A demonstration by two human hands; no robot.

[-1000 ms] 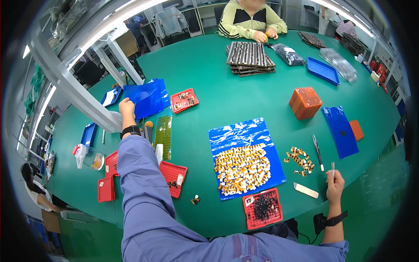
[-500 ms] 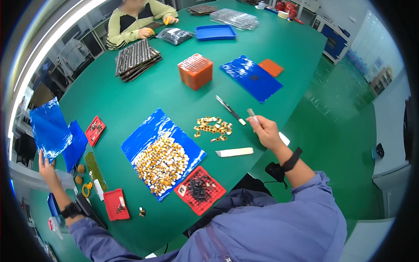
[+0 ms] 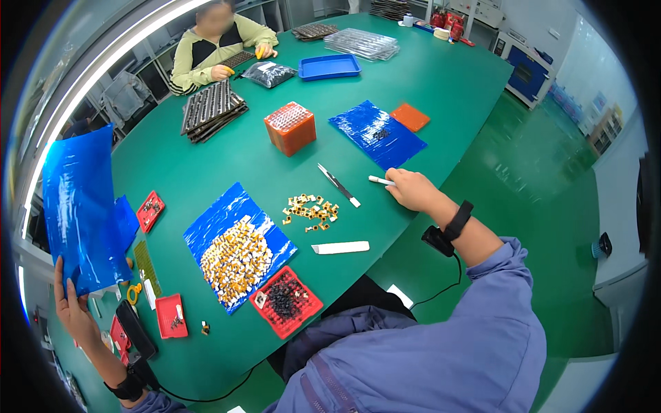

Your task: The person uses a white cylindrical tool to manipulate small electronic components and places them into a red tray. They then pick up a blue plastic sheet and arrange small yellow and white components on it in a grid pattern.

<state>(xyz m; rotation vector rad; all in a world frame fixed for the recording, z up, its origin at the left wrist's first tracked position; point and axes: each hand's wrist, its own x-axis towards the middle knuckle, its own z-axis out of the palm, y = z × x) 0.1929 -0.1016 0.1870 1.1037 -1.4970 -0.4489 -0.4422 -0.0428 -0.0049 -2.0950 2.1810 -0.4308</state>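
Note:
My left hand [image 3: 74, 310] grips the lower edge of a blue plastic sheet [image 3: 79, 206], which stands raised at the far left. My right hand [image 3: 415, 191], over the table's right edge, is closed round a short white stick-like tool [image 3: 381, 180]; its kind is unclear. Left of that hand lie tweezers [image 3: 337, 184] and a loose scatter of small gold parts [image 3: 311, 210]. A long white strip with a slanted end [image 3: 341, 248] lies nearer me. Another blue sheet [image 3: 206, 215] bears a heap of small white and gold parts [image 3: 237, 261].
Beside the heap sit red trays [image 3: 311, 311], [image 3: 165, 329], one full of black bits. Farther off are an orange block [image 3: 292, 134], a blue sheet [image 3: 379, 134], an orange plate [image 3: 411, 117], stacked dark trays [image 3: 210, 113] and a blue tray [image 3: 329, 67]. Across the table, a person [image 3: 220, 48] works.
My left hand has brought the blue sheet up more upright and closer. The stick in my right hand has tilted from upward to nearly level, pointing left. The whole view has shifted slightly.

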